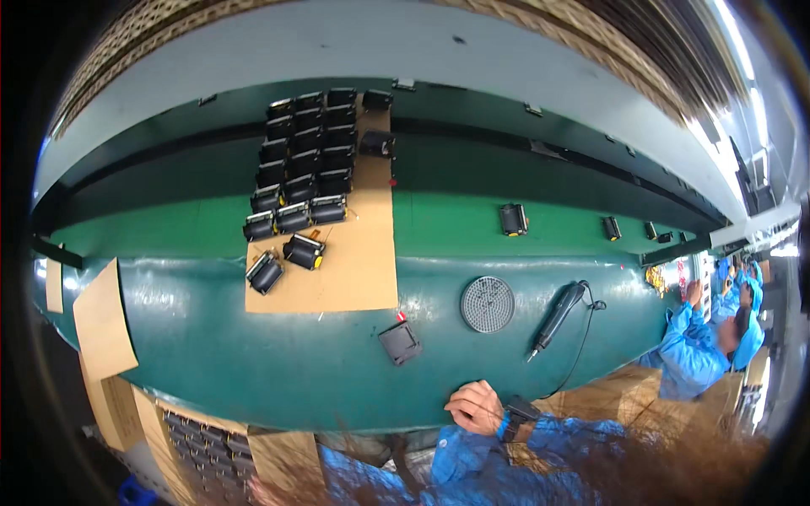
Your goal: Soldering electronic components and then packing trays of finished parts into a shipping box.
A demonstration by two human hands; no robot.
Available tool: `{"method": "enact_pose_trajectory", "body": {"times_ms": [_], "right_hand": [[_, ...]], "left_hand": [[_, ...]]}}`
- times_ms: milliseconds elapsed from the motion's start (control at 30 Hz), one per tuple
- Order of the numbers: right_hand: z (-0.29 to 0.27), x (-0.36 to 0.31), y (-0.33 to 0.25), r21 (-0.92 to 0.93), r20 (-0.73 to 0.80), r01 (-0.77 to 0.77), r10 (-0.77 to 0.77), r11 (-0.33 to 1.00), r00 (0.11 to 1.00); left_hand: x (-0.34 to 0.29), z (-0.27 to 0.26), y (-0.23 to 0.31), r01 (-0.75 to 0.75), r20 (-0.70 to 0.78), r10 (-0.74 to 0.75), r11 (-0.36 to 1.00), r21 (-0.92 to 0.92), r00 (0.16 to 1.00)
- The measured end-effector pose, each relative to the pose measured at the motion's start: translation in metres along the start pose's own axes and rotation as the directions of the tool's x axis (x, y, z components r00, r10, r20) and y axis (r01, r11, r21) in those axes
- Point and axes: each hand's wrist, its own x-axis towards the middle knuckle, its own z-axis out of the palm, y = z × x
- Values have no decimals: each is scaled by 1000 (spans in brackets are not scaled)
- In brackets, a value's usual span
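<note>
My right hand (477, 407) rests at the near edge of the green table, its fingers curled in with nothing showing in them. A dark watch-like band is on that wrist. Low on the left, my left hand (268, 492) is partly covered by blurred hair, beside a carton of black parts (207, 447); its fingers cannot be made out. Beyond my right hand lie a square black part (399, 342), a round grey perforated tray (488, 304) and a black electric screwdriver (558, 319) with a cord.
Several black roller-like units (294, 218) stand in rows on a cardboard sheet (363, 270). A few more black units (513, 219) sit on the green strip farther right. Folded cardboard (105, 325) leans at the left. A co-worker in blue (696, 350) works at the right.
</note>
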Motion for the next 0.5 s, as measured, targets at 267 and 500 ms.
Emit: {"method": "enact_pose_trajectory", "body": {"times_ms": [267,500], "right_hand": [[5,7,-14,-21,0,-39,39,999,999],[20,0,-7,-213,-27,-18,13,977,1000]], "left_hand": [[-31,4,10,233,-32,-240,961,-147,970],[-42,43,-7,335,-70,-390,859,-386,918]]}}
